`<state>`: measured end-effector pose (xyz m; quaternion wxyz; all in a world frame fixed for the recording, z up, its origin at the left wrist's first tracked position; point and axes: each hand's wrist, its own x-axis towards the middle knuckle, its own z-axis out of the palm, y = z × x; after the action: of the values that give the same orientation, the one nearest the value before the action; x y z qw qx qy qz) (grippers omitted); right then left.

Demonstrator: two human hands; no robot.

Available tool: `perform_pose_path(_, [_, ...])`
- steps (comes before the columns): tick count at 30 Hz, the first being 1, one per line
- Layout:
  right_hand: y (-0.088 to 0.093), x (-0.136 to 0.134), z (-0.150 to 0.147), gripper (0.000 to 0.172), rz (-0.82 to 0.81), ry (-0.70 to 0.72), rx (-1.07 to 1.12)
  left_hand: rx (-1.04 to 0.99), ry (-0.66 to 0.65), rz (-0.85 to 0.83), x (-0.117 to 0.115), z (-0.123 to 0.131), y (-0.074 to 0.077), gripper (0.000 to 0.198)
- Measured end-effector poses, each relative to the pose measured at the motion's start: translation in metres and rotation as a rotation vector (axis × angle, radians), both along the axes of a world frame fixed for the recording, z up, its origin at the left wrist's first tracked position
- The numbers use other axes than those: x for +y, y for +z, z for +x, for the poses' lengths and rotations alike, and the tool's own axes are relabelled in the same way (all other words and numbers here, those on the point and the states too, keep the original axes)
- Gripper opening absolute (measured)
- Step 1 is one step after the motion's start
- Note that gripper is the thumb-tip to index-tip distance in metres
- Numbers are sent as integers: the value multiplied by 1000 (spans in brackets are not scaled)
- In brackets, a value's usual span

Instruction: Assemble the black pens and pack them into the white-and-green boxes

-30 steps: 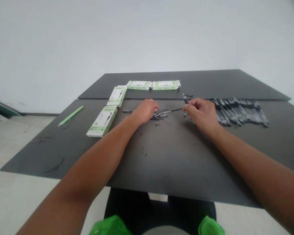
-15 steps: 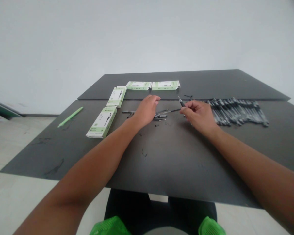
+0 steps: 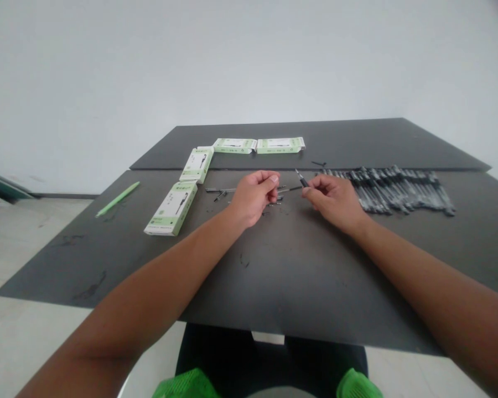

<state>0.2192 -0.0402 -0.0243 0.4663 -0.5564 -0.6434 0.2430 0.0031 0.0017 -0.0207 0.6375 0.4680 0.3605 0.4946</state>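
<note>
My right hand (image 3: pixel 334 197) is closed round a black pen (image 3: pixel 301 178), whose tip points up and to the left. My left hand (image 3: pixel 255 195) is lifted just above the black table (image 3: pixel 274 265), palm turned toward me and fingers curled; what they pinch is too small to name. Between and behind the two hands lies a small heap of loose black pen parts (image 3: pixel 274 193). The hands are a short gap apart.
A long row of black pens (image 3: pixel 398 188) lies to the right. Several green-and-white boxes (image 3: pixel 172 207) sit at the left and along the back (image 3: pixel 280 145). A green pen (image 3: pixel 118 198) lies near the table's left edge.
My left hand rose off the pile of parts, turned palm up and curled shut. My right hand moved left with the pen, toward the left hand.
</note>
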Motion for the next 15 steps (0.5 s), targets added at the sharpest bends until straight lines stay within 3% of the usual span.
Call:
perform_pose_path(5, [-3,-1,1,24,18,97,-97,-180,-50,-145,3,-3,4,8])
perform_pose_path(15, [-3,-4,1,22,-24,194,-143,-159,-81,-173,0,0,2,8])
